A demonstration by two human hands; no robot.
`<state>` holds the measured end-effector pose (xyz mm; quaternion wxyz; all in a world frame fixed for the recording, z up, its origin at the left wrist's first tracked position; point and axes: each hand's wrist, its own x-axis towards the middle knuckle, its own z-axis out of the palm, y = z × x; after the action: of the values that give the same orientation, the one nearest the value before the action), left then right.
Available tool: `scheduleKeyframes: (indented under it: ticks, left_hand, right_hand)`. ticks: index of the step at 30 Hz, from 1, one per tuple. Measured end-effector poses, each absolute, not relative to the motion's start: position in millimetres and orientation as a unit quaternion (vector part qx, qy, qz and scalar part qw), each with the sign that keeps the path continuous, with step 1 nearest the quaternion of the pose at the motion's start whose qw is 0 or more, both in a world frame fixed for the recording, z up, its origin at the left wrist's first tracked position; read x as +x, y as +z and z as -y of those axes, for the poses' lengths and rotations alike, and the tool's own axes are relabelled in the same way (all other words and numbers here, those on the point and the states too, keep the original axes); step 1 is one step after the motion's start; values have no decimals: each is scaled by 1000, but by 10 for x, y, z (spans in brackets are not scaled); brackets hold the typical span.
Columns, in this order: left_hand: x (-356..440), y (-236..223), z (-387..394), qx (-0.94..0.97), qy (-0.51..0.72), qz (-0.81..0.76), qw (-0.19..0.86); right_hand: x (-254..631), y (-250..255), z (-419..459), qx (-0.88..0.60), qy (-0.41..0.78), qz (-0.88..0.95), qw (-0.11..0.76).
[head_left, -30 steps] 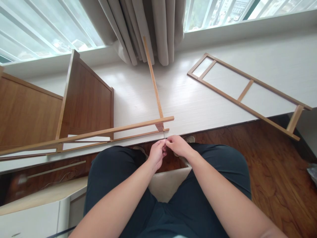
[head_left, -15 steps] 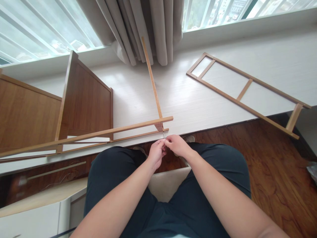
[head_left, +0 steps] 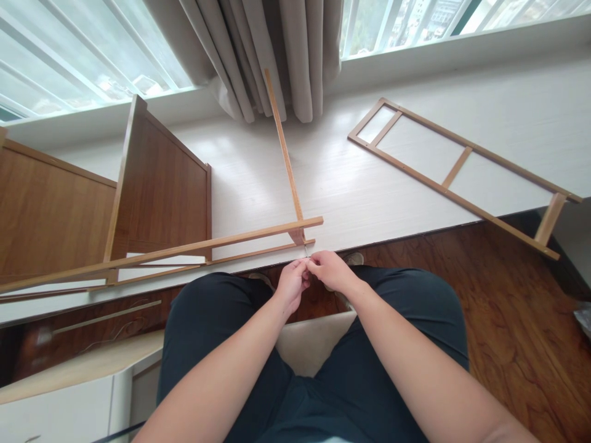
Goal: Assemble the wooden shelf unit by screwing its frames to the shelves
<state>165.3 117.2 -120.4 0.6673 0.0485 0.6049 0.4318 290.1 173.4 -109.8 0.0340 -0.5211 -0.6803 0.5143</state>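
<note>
My left hand (head_left: pixel 294 284) and my right hand (head_left: pixel 329 269) meet fingertip to fingertip at the front edge of the white ledge. Both are closed in a pinch around a thin metal rod (head_left: pixel 305 250), whose lower part the fingers hide. The rod points up to the near end of a wooden crosspiece (head_left: pixel 286 157), which runs away toward the curtain. That end sits at a long wooden rail frame (head_left: pixel 221 239), just beyond my fingers. Brown wooden panels (head_left: pixel 164 184) stand joined to the same frame on the left.
Another ladder-like wooden frame (head_left: pixel 455 166) lies on the white ledge (head_left: pixel 323 160) at the right, its near end past the edge. A grey curtain (head_left: pixel 295 58) hangs behind. A pale stick (head_left: pixel 107 317) is at lower left, beside a white piece of furniture (head_left: pixel 55 400).
Both hands stay in nearly the same spot, pinched at the rod. The wooden parts have not visibly moved; the view has shifted only very slightly.
</note>
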Motion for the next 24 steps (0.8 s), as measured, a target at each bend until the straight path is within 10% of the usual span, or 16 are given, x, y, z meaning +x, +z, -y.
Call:
scheduleKeyframes:
  ticks: [24]
  left_hand:
    - [1626, -1237, -1180, 29, 439, -586, 681]
  right_hand:
    - [2952, -1006, -1765, -542, 498, 676, -32]
